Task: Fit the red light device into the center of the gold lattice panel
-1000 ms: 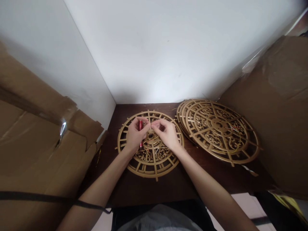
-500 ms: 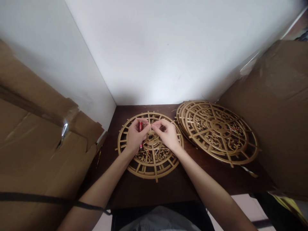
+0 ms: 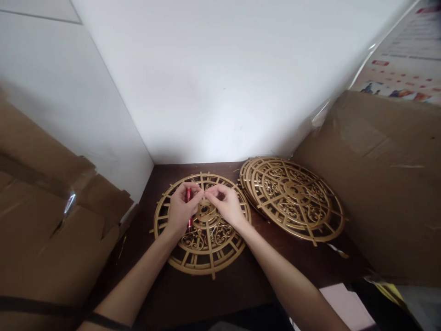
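A round gold openwork clock-face panel (image 3: 212,257) lies flat on the dark brown table, and both hands are above its centre. My left hand (image 3: 182,207) is closed around a slim red metallic pen-like tool (image 3: 189,223), which stands steeply between thumb and palm. The tips of its thumb and forefinger meet those of my right hand (image 3: 227,202). That hand is also pinched, and whatever is between its fingertips is too small to make out. Scrolled ornament and thin wires show on the panel just below the hands.
Several similar gold panels (image 3: 296,197) are stacked, overlapping, at the right. A small brush-like item (image 3: 338,251) lies beside the stack. Cardboard sheets (image 3: 51,220) stand at the left and right, with a white wall (image 3: 220,82) behind. A dark strap or cable (image 3: 41,307) crosses near my left forearm.
The camera view has shifted, so the whole scene sits lower and further left. Both hands keep their pinch over the panel's middle, and the red tool stays in my left hand.
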`<state>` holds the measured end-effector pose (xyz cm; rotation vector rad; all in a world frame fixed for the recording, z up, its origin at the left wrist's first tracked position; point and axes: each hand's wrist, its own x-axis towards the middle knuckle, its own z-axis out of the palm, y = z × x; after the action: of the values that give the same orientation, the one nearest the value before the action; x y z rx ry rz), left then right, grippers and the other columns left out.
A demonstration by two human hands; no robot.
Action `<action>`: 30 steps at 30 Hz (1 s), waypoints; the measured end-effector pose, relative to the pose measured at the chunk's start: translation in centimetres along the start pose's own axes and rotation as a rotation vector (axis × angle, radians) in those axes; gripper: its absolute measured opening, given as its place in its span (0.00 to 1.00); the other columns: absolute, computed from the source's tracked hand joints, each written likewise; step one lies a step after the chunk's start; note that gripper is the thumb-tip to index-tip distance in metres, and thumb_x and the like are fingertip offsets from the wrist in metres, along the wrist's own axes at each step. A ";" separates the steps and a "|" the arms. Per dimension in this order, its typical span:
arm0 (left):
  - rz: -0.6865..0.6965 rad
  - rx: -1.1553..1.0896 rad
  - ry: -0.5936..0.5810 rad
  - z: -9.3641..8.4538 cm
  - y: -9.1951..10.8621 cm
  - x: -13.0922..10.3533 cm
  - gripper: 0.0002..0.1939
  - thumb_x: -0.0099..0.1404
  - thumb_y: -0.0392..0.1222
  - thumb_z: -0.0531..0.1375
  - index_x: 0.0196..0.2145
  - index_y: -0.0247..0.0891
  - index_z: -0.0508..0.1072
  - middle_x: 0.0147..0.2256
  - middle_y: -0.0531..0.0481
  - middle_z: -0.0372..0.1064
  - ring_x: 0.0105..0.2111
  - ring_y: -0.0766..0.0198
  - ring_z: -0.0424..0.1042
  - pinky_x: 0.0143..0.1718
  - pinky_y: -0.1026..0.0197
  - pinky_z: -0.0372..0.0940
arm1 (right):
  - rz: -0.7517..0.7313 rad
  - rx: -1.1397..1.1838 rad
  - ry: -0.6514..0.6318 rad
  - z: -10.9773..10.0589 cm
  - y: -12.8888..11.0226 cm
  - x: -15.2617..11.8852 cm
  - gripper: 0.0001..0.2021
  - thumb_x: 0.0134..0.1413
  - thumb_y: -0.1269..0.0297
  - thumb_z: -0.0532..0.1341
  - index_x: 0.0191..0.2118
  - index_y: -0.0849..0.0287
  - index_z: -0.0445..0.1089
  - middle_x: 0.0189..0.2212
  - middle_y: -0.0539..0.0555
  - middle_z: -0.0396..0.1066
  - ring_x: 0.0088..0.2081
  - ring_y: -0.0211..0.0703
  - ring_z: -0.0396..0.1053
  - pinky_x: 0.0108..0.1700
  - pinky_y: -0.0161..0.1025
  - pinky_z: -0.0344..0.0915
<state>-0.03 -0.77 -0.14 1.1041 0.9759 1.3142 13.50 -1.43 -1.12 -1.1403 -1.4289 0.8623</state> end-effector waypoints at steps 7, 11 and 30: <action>-0.035 -0.008 0.010 0.0 0.0 0.0 0.12 0.52 0.40 0.65 0.33 0.36 0.67 0.27 0.57 0.63 0.15 0.80 0.50 0.12 0.74 0.44 | 0.078 0.081 0.039 0.3 0.0 0.0 0.08 0.49 0.60 0.62 0.30 0.61 0.71 0.22 0.48 0.66 0.25 0.36 0.62 0.30 0.34 0.60; -0.046 -0.005 0.009 -0.1 0.0 -0.1 0.13 0.52 0.40 0.66 0.33 0.36 0.67 0.27 0.57 0.62 0.16 0.80 0.51 0.12 0.74 0.44 | 0.096 0.127 0.048 0.4 0.1 0.1 0.09 0.48 0.60 0.62 0.30 0.61 0.71 0.21 0.48 0.66 0.24 0.35 0.61 0.30 0.34 0.59; -0.049 -0.002 -0.002 -0.3 0.1 0.0 0.14 0.51 0.41 0.66 0.33 0.36 0.66 0.28 0.57 0.63 0.14 0.81 0.51 0.12 0.73 0.43 | 0.095 0.089 0.033 0.2 0.2 -0.1 0.09 0.48 0.59 0.62 0.29 0.61 0.72 0.22 0.49 0.67 0.25 0.37 0.62 0.31 0.35 0.60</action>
<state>-0.34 -0.80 -0.16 1.0731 0.9946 1.2740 13.35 -1.44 -1.32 -1.1575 -1.3046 0.9601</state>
